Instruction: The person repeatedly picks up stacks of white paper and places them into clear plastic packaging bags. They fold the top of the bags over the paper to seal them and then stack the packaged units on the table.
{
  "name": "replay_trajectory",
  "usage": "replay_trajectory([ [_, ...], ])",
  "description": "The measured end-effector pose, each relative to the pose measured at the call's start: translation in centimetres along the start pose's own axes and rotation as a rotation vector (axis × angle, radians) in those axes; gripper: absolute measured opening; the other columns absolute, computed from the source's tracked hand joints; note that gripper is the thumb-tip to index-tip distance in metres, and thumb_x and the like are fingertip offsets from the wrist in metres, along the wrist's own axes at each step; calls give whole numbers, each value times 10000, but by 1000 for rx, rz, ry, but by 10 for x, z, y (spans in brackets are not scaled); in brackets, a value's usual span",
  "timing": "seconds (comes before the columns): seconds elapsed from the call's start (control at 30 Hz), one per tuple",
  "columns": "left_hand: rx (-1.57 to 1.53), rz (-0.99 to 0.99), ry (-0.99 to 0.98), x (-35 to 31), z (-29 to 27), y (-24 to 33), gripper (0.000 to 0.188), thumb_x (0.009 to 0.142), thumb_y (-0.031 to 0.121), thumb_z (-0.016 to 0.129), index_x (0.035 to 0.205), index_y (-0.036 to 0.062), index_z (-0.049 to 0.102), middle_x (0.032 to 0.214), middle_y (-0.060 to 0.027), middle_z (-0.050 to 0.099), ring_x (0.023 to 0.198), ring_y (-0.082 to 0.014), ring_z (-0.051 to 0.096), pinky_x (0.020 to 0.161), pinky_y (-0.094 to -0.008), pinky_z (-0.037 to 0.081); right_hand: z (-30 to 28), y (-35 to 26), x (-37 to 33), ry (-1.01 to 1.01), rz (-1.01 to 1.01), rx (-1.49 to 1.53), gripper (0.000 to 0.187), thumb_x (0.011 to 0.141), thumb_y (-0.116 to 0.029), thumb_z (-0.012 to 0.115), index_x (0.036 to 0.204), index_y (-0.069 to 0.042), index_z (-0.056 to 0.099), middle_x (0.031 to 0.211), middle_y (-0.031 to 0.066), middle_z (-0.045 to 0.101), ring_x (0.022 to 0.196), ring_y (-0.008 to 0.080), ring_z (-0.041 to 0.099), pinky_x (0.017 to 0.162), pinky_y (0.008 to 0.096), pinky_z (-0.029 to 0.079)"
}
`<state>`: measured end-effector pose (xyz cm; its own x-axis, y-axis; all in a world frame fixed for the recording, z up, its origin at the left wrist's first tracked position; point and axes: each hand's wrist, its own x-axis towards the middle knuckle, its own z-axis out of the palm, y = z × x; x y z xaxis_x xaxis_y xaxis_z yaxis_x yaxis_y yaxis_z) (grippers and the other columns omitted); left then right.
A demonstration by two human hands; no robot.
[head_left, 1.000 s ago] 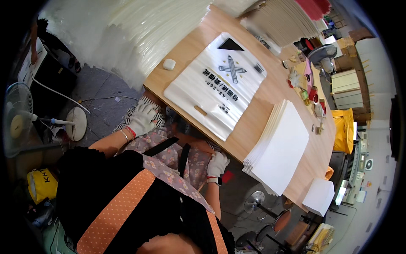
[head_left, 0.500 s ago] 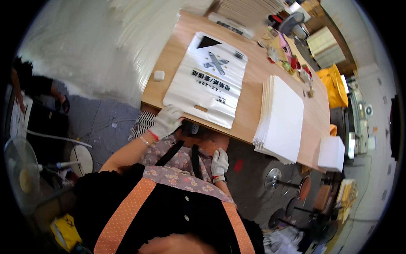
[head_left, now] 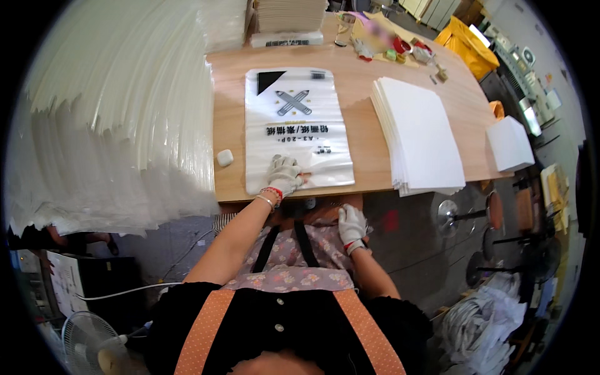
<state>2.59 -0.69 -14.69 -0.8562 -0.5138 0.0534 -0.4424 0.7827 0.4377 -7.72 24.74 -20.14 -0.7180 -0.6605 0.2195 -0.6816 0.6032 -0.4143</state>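
Note:
A white plastic carrier bag with a crossed-pencils picture and a black corner triangle lies flat on the table, its handle end toward me. My left hand, in a white knit glove with a red cuff, rests on the bag beside its handle hole. Its fingers point away from me, slightly bent and apart, holding nothing I can see. Below the table edge, my right hand, gloved alike, lies on my lap over the flowered apron. Its fingers are stretched out and hold nothing visible.
Large stacks of clear plastic sleeves stand at the left. A white paper stack lies right of the bag, and a white box sits at the right corner. A small white case lies left of the bag. Stools stand beyond.
My left hand has moved from the table's front edge onto the bag by its handle hole. My right hand stays on my lap. The view has turned, so the table now looks straighter.

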Motion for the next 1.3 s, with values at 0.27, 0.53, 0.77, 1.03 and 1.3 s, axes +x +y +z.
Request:
replay_trajectory([
  [0.27, -188, -32, 37, 3, 6, -2, 229, 814, 321, 573, 825, 155, 730, 982, -70, 638, 1061, -253, 491, 980, -345, 315, -19, 32, -7, -204, 37, -7, 322, 889, -326, 519, 1068, -82, 630, 979, 171, 636, 940, 376, 566, 845, 456, 442],
  [0.53, -405, -372, -204, 9, -35, 18, 246, 860, 288, 535, 932, 98, 675, 1011, -119, 648, 1101, -312, 506, 919, -401, 415, -47, 39, 7, 32, -132, 169, 355, 859, -224, 627, 1156, -38, 569, 1125, 145, 587, 971, 312, 581, 926, 391, 438],
  [0.77, 130, 75, 130, -2, 11, -1, 258, 864, 311, 531, 932, 101, 665, 852, -107, 667, 946, -246, 589, 870, -408, 420, -24, 3, 3, -177, 99, 747, 293, 902, -255, 586, 1118, -58, 607, 1069, 123, 646, 997, 263, 616, 889, 332, 464],
  [1.03, -335, -233, -154, 14, -54, 23, 248, 843, 279, 513, 900, 97, 671, 815, -93, 663, 758, -214, 625, 664, -336, 480, -27, -55, 26, -888, 358, 1112, 311, 942, -300, 530, 1108, -45, 593, 932, 16, 642, 773, 106, 609, 748, 243, 488],
  [1.3, -652, -132, -60, 21, -67, 26, 132, 835, 134, 471, 884, 74, 577, 762, -88, 626, 608, -205, 602, 596, -316, 507, -10, -121, 135, -569, 334, 1537, 301, 912, -324, 576, 1059, -65, 622, 997, 59, 595, 819, 174, 584, 753, 355, 513],
])
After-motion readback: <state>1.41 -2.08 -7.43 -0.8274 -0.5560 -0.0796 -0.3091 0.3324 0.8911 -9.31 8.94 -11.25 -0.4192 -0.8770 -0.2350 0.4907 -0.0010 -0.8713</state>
